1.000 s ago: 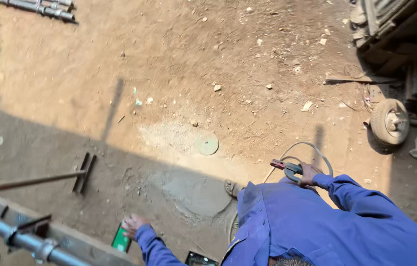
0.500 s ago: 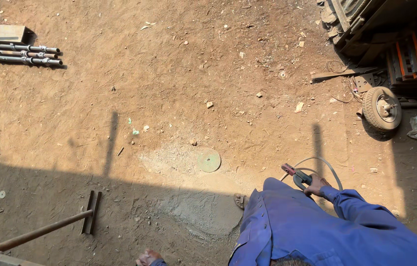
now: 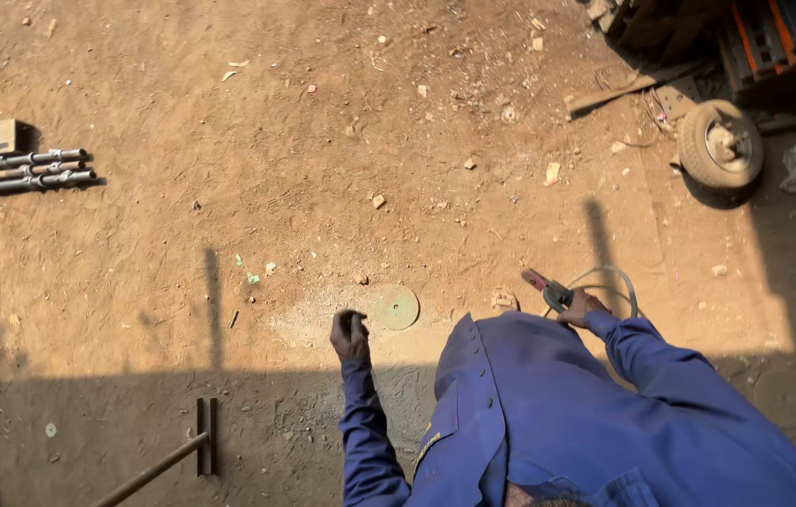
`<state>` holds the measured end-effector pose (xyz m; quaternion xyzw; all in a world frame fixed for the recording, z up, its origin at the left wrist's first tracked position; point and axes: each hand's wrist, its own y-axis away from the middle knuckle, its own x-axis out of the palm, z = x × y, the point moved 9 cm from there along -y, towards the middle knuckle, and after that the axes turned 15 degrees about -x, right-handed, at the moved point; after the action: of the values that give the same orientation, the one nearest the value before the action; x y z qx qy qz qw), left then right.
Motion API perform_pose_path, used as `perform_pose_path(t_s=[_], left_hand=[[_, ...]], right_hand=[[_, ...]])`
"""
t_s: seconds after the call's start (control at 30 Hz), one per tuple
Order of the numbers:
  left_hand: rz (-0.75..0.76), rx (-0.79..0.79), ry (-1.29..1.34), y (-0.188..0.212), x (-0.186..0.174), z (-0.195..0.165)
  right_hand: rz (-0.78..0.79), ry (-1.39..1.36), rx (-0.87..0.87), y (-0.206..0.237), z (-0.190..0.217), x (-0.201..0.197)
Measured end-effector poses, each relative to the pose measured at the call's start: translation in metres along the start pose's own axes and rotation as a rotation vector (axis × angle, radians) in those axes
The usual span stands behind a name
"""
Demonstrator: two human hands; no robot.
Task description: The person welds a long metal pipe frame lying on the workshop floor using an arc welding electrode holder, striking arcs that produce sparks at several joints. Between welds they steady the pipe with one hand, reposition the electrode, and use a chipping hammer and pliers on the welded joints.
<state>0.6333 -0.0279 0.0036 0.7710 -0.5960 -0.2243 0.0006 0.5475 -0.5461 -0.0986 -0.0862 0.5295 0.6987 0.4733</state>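
Electrode holder (image 3: 548, 289), red-tipped with a dark body, sits clamped in my right hand (image 3: 581, 305), its tip pointing away over the dirt floor (image 3: 323, 141). A grey cable (image 3: 616, 280) loops just beyond that grip. My left hand (image 3: 351, 334) is raised and closed loosely; I cannot tell whether it holds anything. Just right of it lies a round green disc (image 3: 396, 307) flat on the ground. Well beyond the right hand stands a small wheel (image 3: 719, 143). Far to the left lie steel pipes (image 3: 17, 174).
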Motion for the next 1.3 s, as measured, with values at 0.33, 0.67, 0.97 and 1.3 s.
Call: perform_pose_path(t_s=[0.33,0.67,0.97,1.3], left_hand=[[0.570,-0.463,0.756,-0.139,0.251,-0.041],[1.100,-1.110,0.175,-0.076,0.488,-0.011],[1.520,-1.086,-0.548,-0.001,0.624,-0.019],[2.199,-0.668,-0.703,0.304,0.756,-0.069]], right_hand=[[-0.486,-0.331,-0.005,-0.001,-0.129,-0.044],[-0.930,-0.795,0.412,0.056,-0.158,0.019],[-1.060,-0.454,0.695,0.097,-0.149,0.009],[-1.486,-0.503,1.232,0.187,-0.229,0.020]])
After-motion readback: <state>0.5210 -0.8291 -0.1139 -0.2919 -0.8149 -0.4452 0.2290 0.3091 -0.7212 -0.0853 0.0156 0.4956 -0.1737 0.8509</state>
